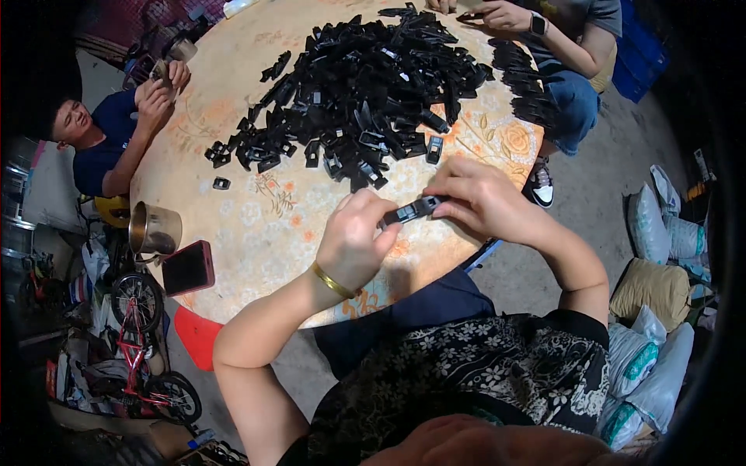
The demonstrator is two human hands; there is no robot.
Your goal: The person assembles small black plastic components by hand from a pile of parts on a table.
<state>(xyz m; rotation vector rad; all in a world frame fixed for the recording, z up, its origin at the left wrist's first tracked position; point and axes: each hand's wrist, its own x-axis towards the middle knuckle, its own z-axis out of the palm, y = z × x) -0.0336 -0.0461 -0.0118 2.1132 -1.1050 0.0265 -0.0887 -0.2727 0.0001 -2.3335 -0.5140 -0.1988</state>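
- At the far left edge of the round, floral-patterned table (256, 233), a co-worker's hands (159, 89) hold a small part close to the body.
- Nearer, at the table's left rim, stand a dented metal cup (154, 229) and a red-cased phone (187, 267), apparently set aside from the parts.
- The left hand (353, 241), a gold bangle at its wrist, is closed on one end of a small black plastic clip part (412, 210) above the table's near edge.
- The right hand (478, 198) pinches the part's other end, seemingly steadying it for fitting.
- Beyond, the big heap of loose black plastic pieces (365, 93) covers the table's middle, within easy reach.
- At the far right rim, another person's hand (501, 14) works beside a stacked row (524, 81).
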